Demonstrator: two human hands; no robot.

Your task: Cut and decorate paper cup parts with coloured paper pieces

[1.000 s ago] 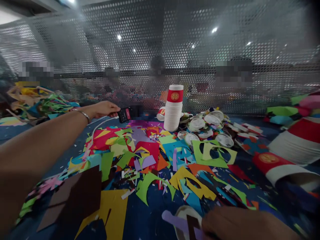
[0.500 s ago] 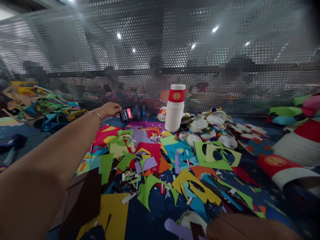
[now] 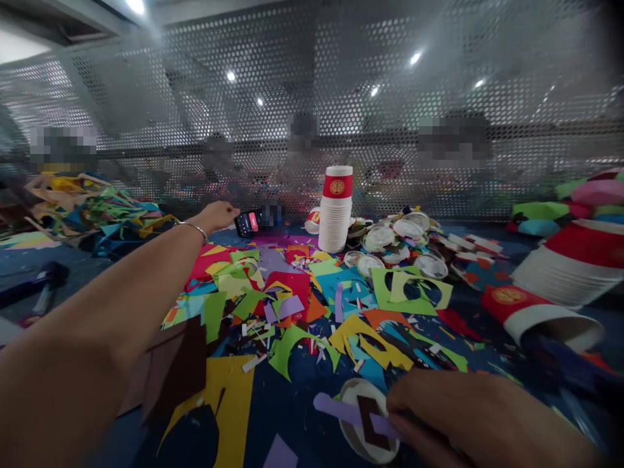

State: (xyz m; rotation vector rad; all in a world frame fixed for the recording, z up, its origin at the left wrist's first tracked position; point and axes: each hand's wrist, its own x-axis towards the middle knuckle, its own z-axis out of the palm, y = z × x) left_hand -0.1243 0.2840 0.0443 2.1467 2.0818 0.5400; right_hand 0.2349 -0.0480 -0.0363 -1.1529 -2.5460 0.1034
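My left hand (image 3: 218, 216) stretches far forward, its fingers closed at the near edge of a phone (image 3: 249, 222) with a lit screen. A bangle circles that wrist. At the lower right, my right hand (image 3: 453, 409) pinches a purple paper strip (image 3: 334, 406) lying across a round white paper piece (image 3: 351, 426) with a raised rim. A brown paper piece (image 3: 373, 426) also lies on that round piece. Part of the strip is hidden under my right fingers. Coloured paper offcuts (image 3: 287, 305) spread between the two hands.
A tall stack of red-and-white paper cups (image 3: 336, 214) stands mid-table, with several round cup pieces (image 3: 383, 237) heaped beside it. A cup (image 3: 541, 318) lies tipped on the right. Paper scraps (image 3: 97, 208) pile up at left. A perforated metal screen (image 3: 273, 130) runs behind.
My view has shifted slightly, and the right hand with the round piece and purple strip shows more fully. The left hand stays at the phone.
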